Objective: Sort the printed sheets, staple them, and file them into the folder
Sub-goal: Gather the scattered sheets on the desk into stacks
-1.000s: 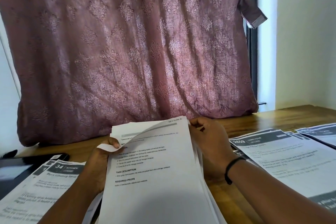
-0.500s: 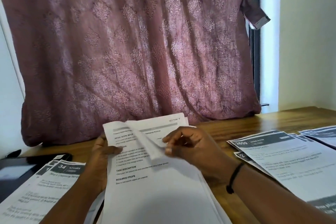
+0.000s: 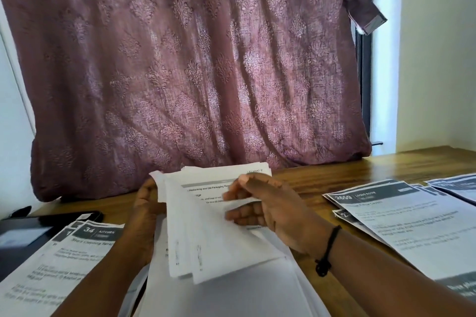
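Bare tabletop [image 3: 306, 183] strip runs right of the held sheets [image 3: 221, 234], up to the living-room sheets [image 3: 401, 224]: a hand fits through there. Left of them, kitchen sheets [image 3: 59, 262] and a dark flat object [image 3: 38, 224] block. Behind, curtain [image 3: 195, 72] closes off the far edge.

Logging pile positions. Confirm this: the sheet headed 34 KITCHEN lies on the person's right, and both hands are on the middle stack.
Wrong side. The head view shows the 34 KITCHEN sheet on the person's left; both the left hand and right hand are on the middle stack.
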A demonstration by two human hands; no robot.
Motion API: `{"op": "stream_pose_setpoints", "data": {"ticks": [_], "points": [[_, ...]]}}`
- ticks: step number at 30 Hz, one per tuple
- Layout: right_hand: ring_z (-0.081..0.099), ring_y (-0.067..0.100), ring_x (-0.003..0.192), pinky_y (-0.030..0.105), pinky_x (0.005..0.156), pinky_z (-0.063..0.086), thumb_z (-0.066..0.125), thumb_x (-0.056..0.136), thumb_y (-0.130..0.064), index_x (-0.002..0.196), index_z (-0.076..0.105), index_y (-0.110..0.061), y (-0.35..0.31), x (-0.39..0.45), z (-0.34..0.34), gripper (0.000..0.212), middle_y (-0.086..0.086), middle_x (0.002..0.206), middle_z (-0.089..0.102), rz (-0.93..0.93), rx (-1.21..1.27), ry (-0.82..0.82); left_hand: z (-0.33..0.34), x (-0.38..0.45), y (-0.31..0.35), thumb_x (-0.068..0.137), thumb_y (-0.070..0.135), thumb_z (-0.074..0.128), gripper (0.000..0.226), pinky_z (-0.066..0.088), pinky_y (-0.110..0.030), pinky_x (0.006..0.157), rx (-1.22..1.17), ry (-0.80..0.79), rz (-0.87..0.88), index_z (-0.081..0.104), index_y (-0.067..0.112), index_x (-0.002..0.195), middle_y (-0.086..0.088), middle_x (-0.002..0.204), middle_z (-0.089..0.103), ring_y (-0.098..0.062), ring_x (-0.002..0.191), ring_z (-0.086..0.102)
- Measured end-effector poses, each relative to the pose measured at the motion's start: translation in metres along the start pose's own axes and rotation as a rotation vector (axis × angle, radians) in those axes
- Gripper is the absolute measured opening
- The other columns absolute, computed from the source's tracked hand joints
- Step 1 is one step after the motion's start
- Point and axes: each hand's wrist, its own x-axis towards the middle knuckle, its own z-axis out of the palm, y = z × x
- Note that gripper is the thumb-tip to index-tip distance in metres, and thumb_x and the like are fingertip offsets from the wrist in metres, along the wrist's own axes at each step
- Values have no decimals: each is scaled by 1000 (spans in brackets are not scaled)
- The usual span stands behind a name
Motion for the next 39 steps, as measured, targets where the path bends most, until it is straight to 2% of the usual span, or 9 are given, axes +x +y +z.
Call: {"op": "stream_pose_setpoints", "data": {"ticks": [2, 4, 7, 10, 19, 24, 28, 35, 39], "points": [[66, 20, 66, 30, 62, 55, 62, 92, -24, 94, 61, -17, 2, 4, -6, 7, 9, 98, 69, 35, -110, 191, -4, 4, -3, 63, -3, 59, 68, 57, -49, 74, -5, -28, -15, 54, 21, 126, -13, 113, 68, -37, 94, 65], [63, 11, 67, 22, 57, 50, 66, 89, -25, 105, 55, -22, 7, 5, -16, 19, 2, 95, 66, 17, -461, 314, -7, 7, -5, 55, -13, 58, 76, 58, -41, 62, -32, -45, -29, 52, 14, 126, -15, 109, 69, -35, 87, 67], [58, 9, 86, 18, 62, 42, 77, 75, -41, 113, 44, -29, 15, 8, -29, 52, -8, 101, 55, 0, -686, 439, -9, 10, -6, 49, -13, 63, 83, 57, -46, 70, -64, -54, -31, 50, 11, 128, -19, 116, 66, -42, 99, 64], [61, 12, 95, 29, 72, 52, 80, 56, -59, 117, 39, -29, 17, 13, -33, 79, -7, 113, 55, 3, -704, 508, -12, 13, -8, 51, -15, 63, 83, 52, -54, 83, -80, -54, -18, 51, 12, 129, -20, 120, 64, -46, 105, 61], [59, 5, 79, 21, 59, 41, 78, 74, -40, 114, 45, -26, 14, 13, -31, 53, -8, 90, 59, -23, -623, 540, -9, 11, -6, 51, -14, 61, 83, 52, -54, 83, -90, -32, -21, 50, 13, 129, -18, 120, 64, -44, 106, 61], [60, 5, 68, 21, 57, 44, 77, 77, -36, 106, 52, -27, 12, 12, -29, 39, -7, 78, 62, -77, -617, 514, -7, 9, -5, 52, -16, 60, 84, 59, -41, 62, -95, -41, -38, 49, 14, 130, -17, 119, 64, -41, 102, 62], [51, -1, 53, 18, 52, 40, 75, 79, -26, 79, 67, -21, 12, 12, -24, 10, -9, 65, 63, -188, -642, 435, -6, 7, -3, 51, -16, 59, 84, 56, -43, 68, -94, -10, -38, 49, 14, 129, -18, 119, 64, -41, 101, 62], [46, 19, 67, 31, 61, 38, 80, 74, -10, 76, 63, -2, 9, 4, -16, 19, 7, 71, 56, -209, -305, 86, -7, 7, -2, 51, -14, 61, 84, 58, -35, 55, -81, 2, -24, 48, 11, 130, -18, 119, 64, -37, 98, 64], [47, 20, 66, 33, 61, 38, 81, 74, -13, 74, 66, -10, 6, -1, -9, 16, 8, 71, 58, -212, -311, 26, -7, 6, -3, 56, -14, 62, 81, 57, -35, 54, -38, 28, -5, 50, 17, 130, -15, 116, 66, -31, 90, 67]]}}
